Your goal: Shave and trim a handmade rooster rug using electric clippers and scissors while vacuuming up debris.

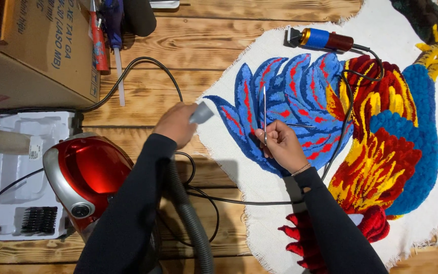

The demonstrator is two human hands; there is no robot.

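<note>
1. Left hand (176, 123) closed round the grey nozzle (201, 113) of a vacuum hose (191, 218), at the rug's white edge.
2. Right hand (281, 144) pinches thin metal tweezers (265, 114) over the blue tufted feathers.
3. Rooster rug (381, 132) lies flat on the wooden tabletop (204, 45), right of centre.
4. Red vacuum cleaner (84, 175) sits by the left elbow.
5. Black cable (348, 116) crosses the rug from a blue trimmer (320, 39).
6. Cardboard box (36, 50), white tray (11, 172) far left.

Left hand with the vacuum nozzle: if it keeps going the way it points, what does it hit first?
Likely the white backing edge of the rug, then the blue tufted feathers. The left hand aims its nozzle right; height unclear.
</note>
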